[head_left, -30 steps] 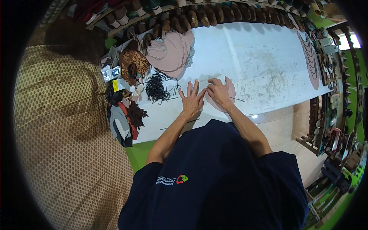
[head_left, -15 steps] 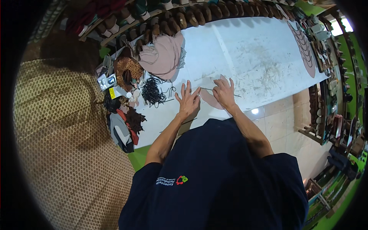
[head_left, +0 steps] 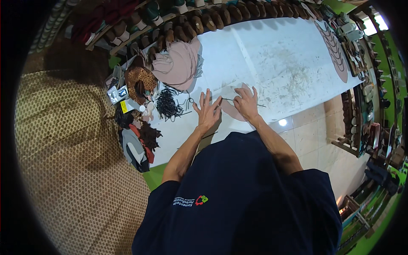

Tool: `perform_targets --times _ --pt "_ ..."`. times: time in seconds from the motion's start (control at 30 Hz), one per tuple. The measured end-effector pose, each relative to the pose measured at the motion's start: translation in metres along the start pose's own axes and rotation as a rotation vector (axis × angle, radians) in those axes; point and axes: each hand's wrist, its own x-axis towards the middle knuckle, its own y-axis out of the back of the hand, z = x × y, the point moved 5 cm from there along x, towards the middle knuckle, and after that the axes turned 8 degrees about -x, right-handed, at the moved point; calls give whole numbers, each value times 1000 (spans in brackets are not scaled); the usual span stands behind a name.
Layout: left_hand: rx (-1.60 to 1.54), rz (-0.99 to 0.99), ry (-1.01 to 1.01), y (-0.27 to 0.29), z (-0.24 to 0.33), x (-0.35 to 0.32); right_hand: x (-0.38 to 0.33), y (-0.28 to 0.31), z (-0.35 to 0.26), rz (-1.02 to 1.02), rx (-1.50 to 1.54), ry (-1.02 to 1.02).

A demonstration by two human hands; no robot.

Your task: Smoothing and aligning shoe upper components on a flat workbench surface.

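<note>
White tabletop (head_left: 272, 55) extends beneath all fingers. Stacked pink pieces (head_left: 176, 66) lie beyond the left fingers. Left hand (head_left: 208, 114): fingers spread apart. Right hand (head_left: 247, 106): fingers bent; whether clamped cannot be told. Single pink piece (head_left: 230, 111) lies beneath the right fingers. Black cord pile (head_left: 168, 104) sits left of the left fingers. Dark cord (head_left: 227, 99) runs from a left fingertip past the right fingers.

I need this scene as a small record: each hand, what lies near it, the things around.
Left hand: fingers spread, index fingertip at dark cord end
Right hand: fingers bent over dark cord
Pink piece: under dark cord
Surface: white table
Table's left: black tangle, pink pile
Far edge: brown shoe-shaped items
</note>
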Motion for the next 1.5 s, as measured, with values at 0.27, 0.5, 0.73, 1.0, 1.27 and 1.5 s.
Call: perform_targets --times 0.27,0.5,0.73,1.0,1.27,1.5 --pt "145 -66 -83 -9 2 -2 3 6 -6 -44 61 -14" --pt "242 -50 -160 -5 8 1 -1 6 -10 -59 130 -72" --pt "227 -70 -163 3 11 5 -5 1 -13 -69 124 -104" --pt "303 -103 -224 1 9 8 -6 -1 -13 -47 94 -145" --pt "89 -168 -50 4 6 7 10 3 -12 -112 268 -327" --pt "229 -90 -215 6 11 10 -2 2 -15 -113 151 -212"
